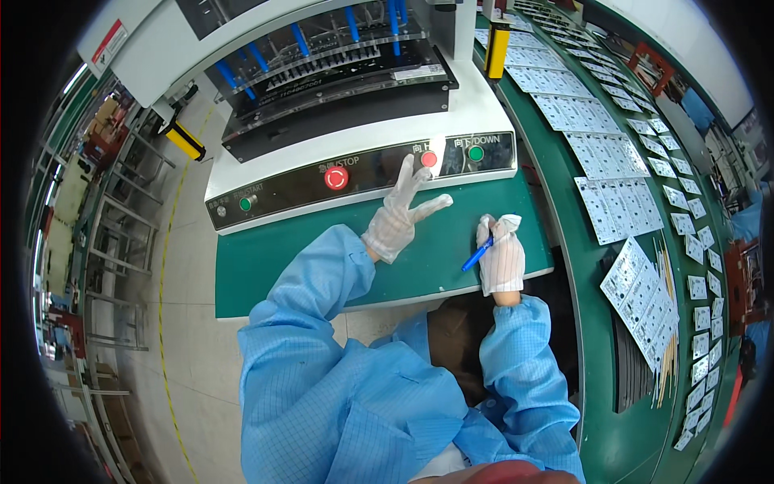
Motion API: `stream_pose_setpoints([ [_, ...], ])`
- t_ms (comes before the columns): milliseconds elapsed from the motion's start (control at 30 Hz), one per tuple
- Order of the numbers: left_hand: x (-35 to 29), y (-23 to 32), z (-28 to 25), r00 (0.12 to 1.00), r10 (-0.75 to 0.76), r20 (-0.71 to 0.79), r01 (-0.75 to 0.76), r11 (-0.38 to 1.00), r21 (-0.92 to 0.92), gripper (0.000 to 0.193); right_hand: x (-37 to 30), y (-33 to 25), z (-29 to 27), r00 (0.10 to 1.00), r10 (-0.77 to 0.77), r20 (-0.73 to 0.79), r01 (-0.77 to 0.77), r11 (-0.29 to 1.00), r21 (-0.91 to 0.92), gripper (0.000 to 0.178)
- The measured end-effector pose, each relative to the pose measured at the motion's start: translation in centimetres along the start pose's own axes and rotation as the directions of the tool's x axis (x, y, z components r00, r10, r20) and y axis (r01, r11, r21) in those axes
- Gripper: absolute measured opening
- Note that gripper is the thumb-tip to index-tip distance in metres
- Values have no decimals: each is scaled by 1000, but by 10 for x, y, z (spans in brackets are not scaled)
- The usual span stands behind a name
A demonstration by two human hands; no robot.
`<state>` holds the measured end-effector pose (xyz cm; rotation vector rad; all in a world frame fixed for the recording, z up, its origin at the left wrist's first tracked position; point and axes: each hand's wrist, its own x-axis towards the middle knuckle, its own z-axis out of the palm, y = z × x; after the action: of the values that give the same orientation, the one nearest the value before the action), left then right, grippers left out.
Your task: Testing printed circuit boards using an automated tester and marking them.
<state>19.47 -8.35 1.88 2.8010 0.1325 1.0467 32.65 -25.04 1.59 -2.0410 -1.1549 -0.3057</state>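
Our left hand (393,219) has its fingers spread wide, with 2 tips right by the small red button (429,160); we can't tell if they touch it. That button is on the black strip (286,192), just left of a green button (476,153). Our right hand (503,256) has its fingers curled around 1 blue pen (477,255), above the green table (254,266).

Seen from above: near the clock's centre, a person's white-gloved left hand (393,226) stretches toward 1 o'clock, fingers spread beside a small red button (429,160) on a machine's (347,143) black control panel (379,168). Just toward 3 o'clock, the gloved right hand (501,254) holds a blue pen (477,255) over a green tabletop (450,242). The machine stands at 12; circuit boards (617,210) line a bench (579,262) from 1 to 4; a yellow floor line (163,323) runs at 9.
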Motion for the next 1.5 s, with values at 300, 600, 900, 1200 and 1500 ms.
stream_pose_setpoints([
  [300,-10,-8,10,993,-77,-89,56,975,-216,85,-3,4,-4,998,-54,9,55,997,-60,16],
  [600,-1,4,-7,964,-265,-23,263,962,-72,74,-4,0,-3,1000,-3,20,3,1000,-18,17],
  [900,-3,-7,5,955,-278,-102,211,880,-427,50,-2,4,-1,1000,-14,-6,14,1000,-9,20],
  [1200,-1,-2,-5,965,-245,-97,217,948,-235,52,-4,3,-3,998,22,54,-21,1000,-22,13],
  [1500,0,1,-4,973,-206,-103,179,957,-226,50,-5,6,-1,1000,-10,4,10,1000,-27,18],
])
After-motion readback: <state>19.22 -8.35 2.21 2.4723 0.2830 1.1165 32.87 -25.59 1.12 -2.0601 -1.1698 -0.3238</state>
